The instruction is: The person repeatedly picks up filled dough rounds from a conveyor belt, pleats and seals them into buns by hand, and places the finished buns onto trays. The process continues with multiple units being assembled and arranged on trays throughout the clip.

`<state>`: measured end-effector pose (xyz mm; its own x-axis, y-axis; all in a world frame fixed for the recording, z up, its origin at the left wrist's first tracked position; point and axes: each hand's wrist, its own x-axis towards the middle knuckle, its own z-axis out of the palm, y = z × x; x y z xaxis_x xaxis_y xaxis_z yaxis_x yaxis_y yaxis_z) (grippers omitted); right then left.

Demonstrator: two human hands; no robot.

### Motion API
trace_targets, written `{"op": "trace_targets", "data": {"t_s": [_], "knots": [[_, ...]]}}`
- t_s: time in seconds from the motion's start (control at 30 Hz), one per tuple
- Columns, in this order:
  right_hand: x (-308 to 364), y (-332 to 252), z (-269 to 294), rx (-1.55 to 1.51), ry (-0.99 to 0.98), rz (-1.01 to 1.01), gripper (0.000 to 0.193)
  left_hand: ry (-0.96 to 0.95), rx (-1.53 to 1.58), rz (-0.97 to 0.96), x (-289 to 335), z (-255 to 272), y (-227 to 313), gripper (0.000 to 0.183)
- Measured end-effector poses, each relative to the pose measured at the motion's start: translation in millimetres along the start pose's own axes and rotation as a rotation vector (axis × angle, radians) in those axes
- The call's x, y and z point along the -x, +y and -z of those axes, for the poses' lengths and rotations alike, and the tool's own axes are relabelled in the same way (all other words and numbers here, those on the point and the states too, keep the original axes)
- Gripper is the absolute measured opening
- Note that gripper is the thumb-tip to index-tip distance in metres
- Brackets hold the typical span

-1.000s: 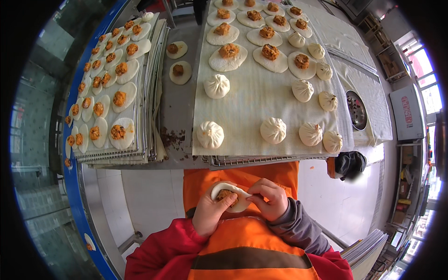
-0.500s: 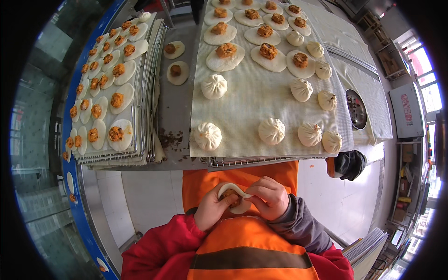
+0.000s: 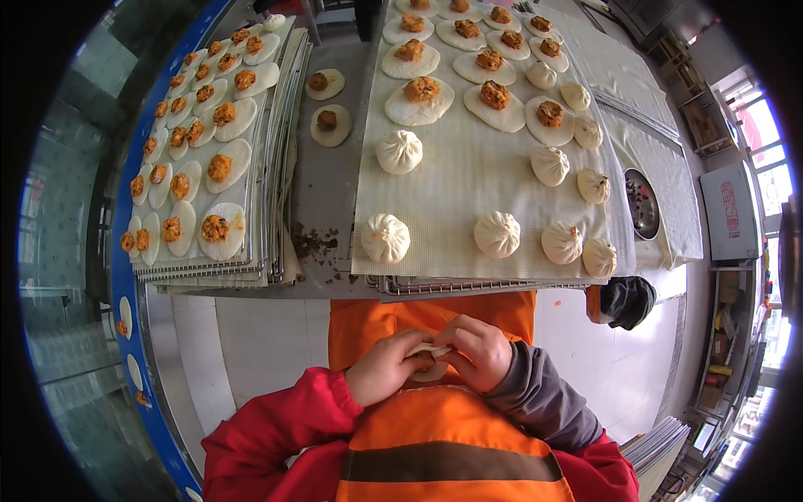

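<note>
- Centre bottom of the frame: a filled dough wrapper sits between the two hands, in front of the orange apron; its brownish-orange filling shows only partly under the fingers.
- The left hand is curled around the wrapper's left side, gripping it, with part of the thumb hidden.
- The right hand pinches the wrapper's upper-right rim between thumb and fingers, its fingertips just beside those of the left hand.
- Upper centre: a pale mesh mat carries rows of flat, filled dough rounds toward the top, with pleated buns along its lower and right parts.
- Upper left: a stack of lined trays bears more oval dough pieces, each topped with filling.
- Between stack and mat: two filled rounds lie on the grey tabletop, with dark crumbs lower down.
- Right of the mat: a round metal bowl contains dark bits.
- Far left: a blue strip curves along the frame.
</note>
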<state>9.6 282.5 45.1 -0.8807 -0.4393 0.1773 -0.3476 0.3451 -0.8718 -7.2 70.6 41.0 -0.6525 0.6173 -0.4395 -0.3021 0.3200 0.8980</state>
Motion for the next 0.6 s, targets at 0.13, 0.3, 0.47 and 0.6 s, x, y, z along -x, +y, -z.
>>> {"op": "trace_targets", "data": {"t_s": [0.13,0.3,0.47,0.6], "knots": [[-1.3,-8.3,-3.9,0.086,-0.009,0.05,0.021,-0.056,-0.007,-0.055,-3.0,5.4,-2.3,0.031],[-3.7,-2.7,-3.1,-0.012,0.056,-0.091,0.029,-0.13,0.33,0.017,-3.5,12.2,-8.7,0.048],[-3.9,5.1,0.8,0.14,0.064,0.126,0.021,-0.021,0.569,0.1,3.1,-0.5,-9.1,0.035],[-6.8,4.4,-1.8,-0.002,0.025,-0.005,0.025,0.039,0.273,-0.013,5.7,-5.5,-10.9,0.03]]}}
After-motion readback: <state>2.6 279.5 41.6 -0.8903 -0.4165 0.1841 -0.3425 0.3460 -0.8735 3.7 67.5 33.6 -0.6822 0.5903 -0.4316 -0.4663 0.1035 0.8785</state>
